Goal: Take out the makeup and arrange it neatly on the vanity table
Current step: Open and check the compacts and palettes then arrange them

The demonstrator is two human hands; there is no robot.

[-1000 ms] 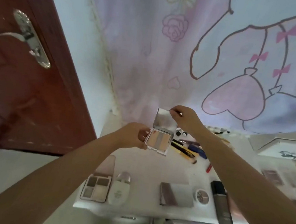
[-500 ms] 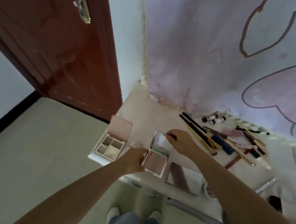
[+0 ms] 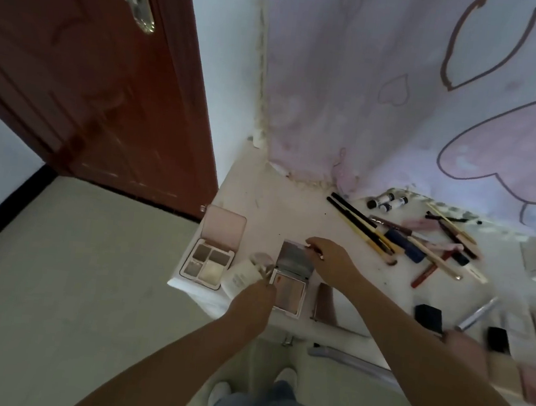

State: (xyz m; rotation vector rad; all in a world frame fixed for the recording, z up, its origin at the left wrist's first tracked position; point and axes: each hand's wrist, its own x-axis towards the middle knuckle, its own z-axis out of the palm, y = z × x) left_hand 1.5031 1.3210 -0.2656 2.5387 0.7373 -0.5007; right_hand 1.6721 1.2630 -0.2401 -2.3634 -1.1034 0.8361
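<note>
Both hands have lowered the open palette [image 3: 290,279] onto the tabletop [image 3: 289,208]: left hand [image 3: 255,295] grips its base, right hand [image 3: 328,258] pinches its lid; placement nearly complete.

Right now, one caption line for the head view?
Both hands, left and right, hold an open pink blush compact at the white vanity table edge.

Red-brown door [image 3: 84,84] seen at left, metal handle plate [image 3: 139,0] fixed near its top. Pale floor [image 3: 53,279] spread below. Cartoon-printed pink curtain [image 3: 403,101] hung behind vanity's far edge. White wall strip [image 3: 221,65] shown between.
</note>
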